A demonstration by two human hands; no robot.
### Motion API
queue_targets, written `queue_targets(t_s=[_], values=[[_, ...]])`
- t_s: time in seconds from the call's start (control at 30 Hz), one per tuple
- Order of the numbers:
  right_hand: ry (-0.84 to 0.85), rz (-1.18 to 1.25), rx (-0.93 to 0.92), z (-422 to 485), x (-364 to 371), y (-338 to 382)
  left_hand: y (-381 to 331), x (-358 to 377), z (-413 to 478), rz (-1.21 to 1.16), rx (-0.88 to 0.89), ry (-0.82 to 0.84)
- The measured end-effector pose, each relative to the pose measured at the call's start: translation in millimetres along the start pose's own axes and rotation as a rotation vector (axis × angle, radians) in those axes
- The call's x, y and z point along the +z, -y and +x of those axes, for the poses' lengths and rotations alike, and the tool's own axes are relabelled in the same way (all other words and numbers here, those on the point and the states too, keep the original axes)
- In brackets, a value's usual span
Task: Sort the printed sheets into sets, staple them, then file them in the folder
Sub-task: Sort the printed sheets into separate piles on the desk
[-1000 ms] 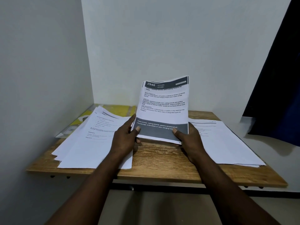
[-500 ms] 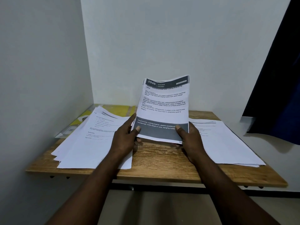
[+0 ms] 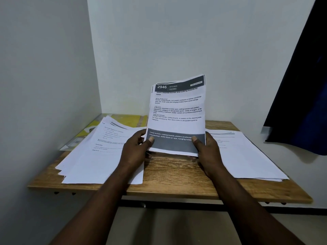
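Square your set point(image 3: 177, 112) on the tabletop point(image 3: 177, 175)
Your left hand point(image 3: 136, 152) and right hand point(image 3: 209, 151) pinch its lower corners; loosen, then tap

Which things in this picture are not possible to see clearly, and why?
Head view only:
- The held sheets: the front page hides how many are behind it.
- The yellow folder: mostly covered by the left pile; open or closed is unclear.
- The right pile: print too small to read; the right hand covers its inner edge.
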State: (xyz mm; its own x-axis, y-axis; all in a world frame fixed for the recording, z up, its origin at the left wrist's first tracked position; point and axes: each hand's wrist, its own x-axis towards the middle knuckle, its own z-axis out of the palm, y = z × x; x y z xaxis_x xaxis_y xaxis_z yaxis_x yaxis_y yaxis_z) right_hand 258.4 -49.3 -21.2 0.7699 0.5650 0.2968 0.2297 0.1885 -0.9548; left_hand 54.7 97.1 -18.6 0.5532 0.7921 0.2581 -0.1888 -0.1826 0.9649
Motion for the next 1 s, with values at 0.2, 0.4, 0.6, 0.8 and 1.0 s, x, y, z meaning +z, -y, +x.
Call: queue_targets(t_s=[0.2,0.4,0.6,0.8,1.0], values=[[0.028,0.020,-0.005,-2,0,2,-5,0,-3,-0.072,-0.038,0.005],[0.133,0.045,-0.022,-9,2,8,-16,-2,-4,-0.338,-0.120,0.061],[0.137,-0.065,-0.081,-14,6,13,-13,1,-4,-0.262,-0.042,-0.001],[0.096,-0.038,-0.098,-11,4,32,-27,18,0,-0.026,0.100,-0.029],[0.122,-0.058,-0.166,-5,-4,45,-37,30,10,-0.073,0.091,-0.072]])
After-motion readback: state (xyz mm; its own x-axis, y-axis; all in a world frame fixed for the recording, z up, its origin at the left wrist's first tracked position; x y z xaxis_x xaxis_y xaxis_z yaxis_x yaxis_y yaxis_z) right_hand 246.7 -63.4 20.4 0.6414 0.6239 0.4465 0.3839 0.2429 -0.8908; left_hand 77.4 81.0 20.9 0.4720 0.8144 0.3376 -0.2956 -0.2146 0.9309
